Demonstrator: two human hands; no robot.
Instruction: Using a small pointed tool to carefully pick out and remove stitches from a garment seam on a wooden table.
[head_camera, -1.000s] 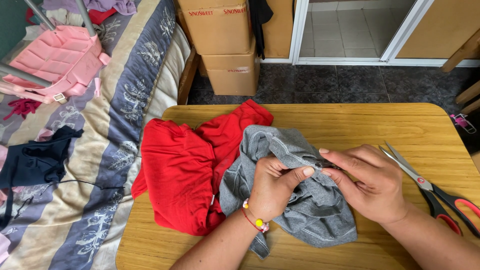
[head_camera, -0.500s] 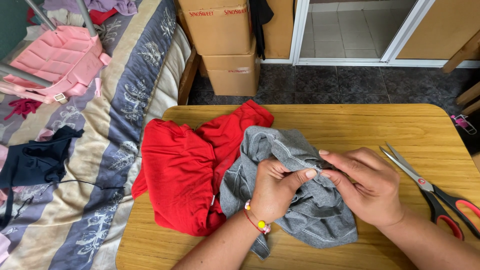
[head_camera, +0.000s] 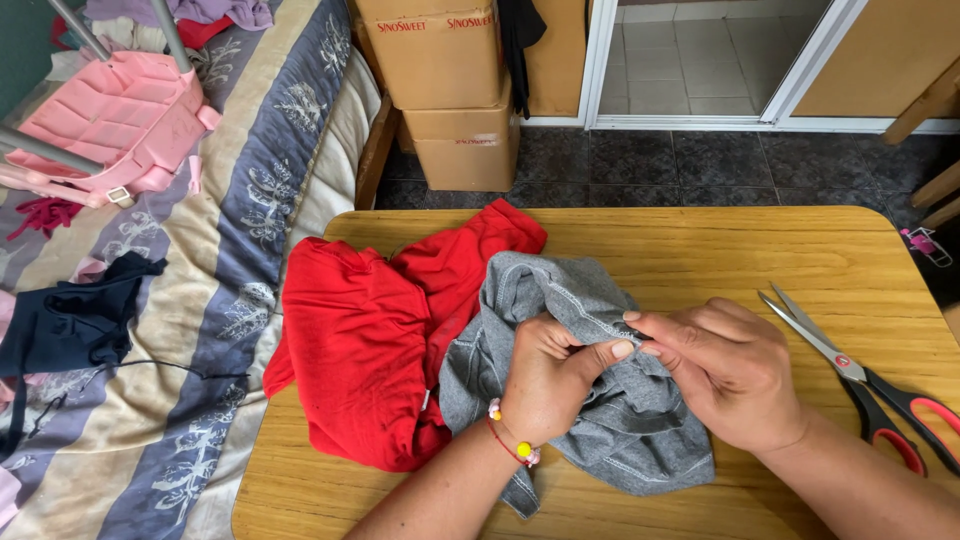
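Left hand (head_camera: 548, 380), right hand (head_camera: 728, 372) pinch grey garment (head_camera: 600, 420); cardboard boxes (head_camera: 445, 90) shut.

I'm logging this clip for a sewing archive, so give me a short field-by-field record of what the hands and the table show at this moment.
left hand: left hand pinches a seam of the crumpled grey knit garment
right hand: right hand pinches the same seam, fingertips meeting the left thumb
beside it: bunched red fabric garment, partly under the grey one
tool: red-handled metal scissors, open, untouched, right of the hands
surface: light wooden table
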